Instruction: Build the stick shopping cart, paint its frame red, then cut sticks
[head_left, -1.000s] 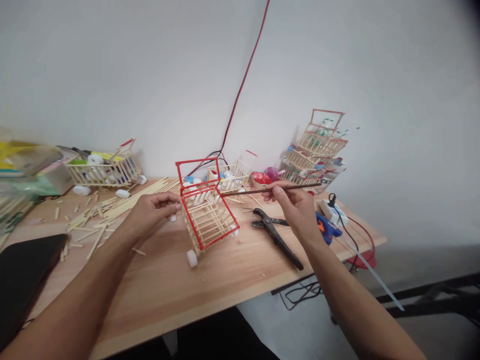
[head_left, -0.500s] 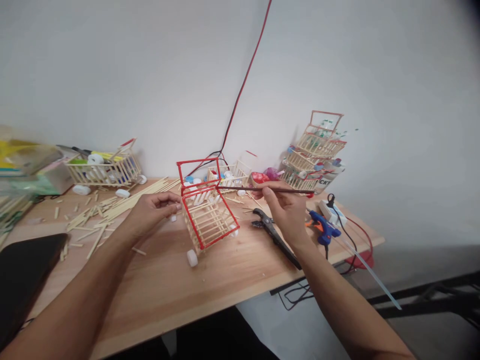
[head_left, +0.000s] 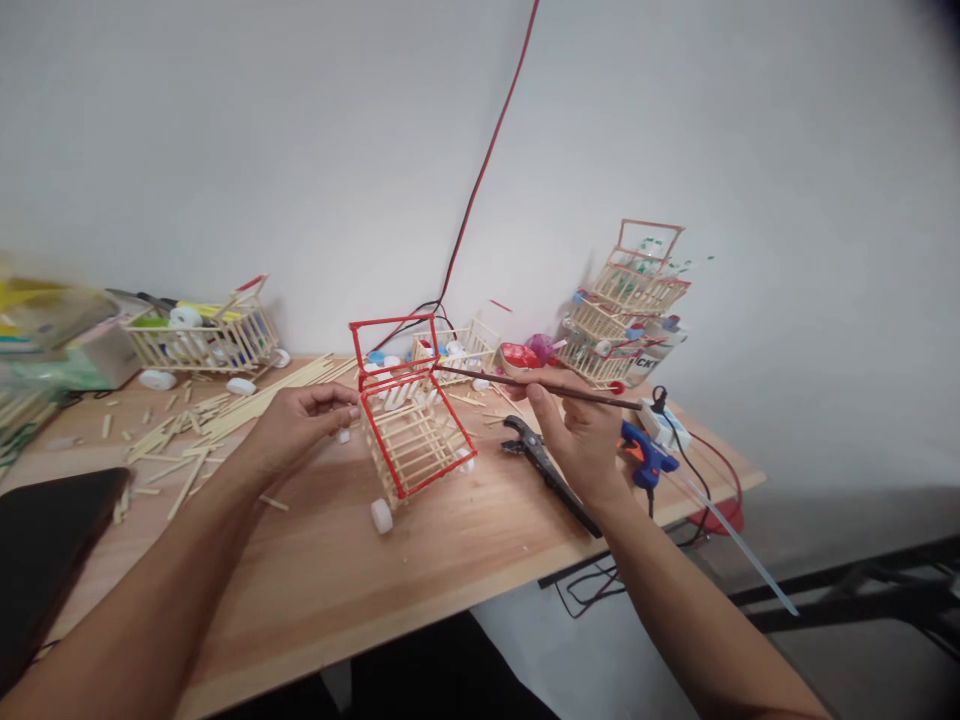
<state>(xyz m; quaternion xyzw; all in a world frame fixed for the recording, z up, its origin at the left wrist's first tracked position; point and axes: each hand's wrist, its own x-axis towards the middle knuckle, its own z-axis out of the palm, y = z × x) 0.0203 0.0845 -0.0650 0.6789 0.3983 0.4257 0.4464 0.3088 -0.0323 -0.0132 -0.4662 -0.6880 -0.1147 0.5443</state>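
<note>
A small cart of wooden sticks with red-painted edges [head_left: 409, 425] stands on white wheels in the middle of the wooden table [head_left: 420, 560]. My left hand [head_left: 304, 425] is closed on its left side and steadies it. My right hand [head_left: 581, 430] pinches a thin dark paintbrush [head_left: 536, 385]. The brush lies nearly level, and its tip touches the cart's upper right red rail.
Black pliers [head_left: 551, 470] and a blue glue gun [head_left: 645, 455] lie right of the cart. Several finished stick carts [head_left: 630, 305] are stacked at the back right, another cart [head_left: 202, 340] at the back left. Loose sticks [head_left: 217, 415] litter the left side. A black object [head_left: 45, 550] sits at the near left.
My right hand has moved left with the brush, bringing its tip from just clear of the cart onto the upper red rail. The left hand and the cart have stayed put.
</note>
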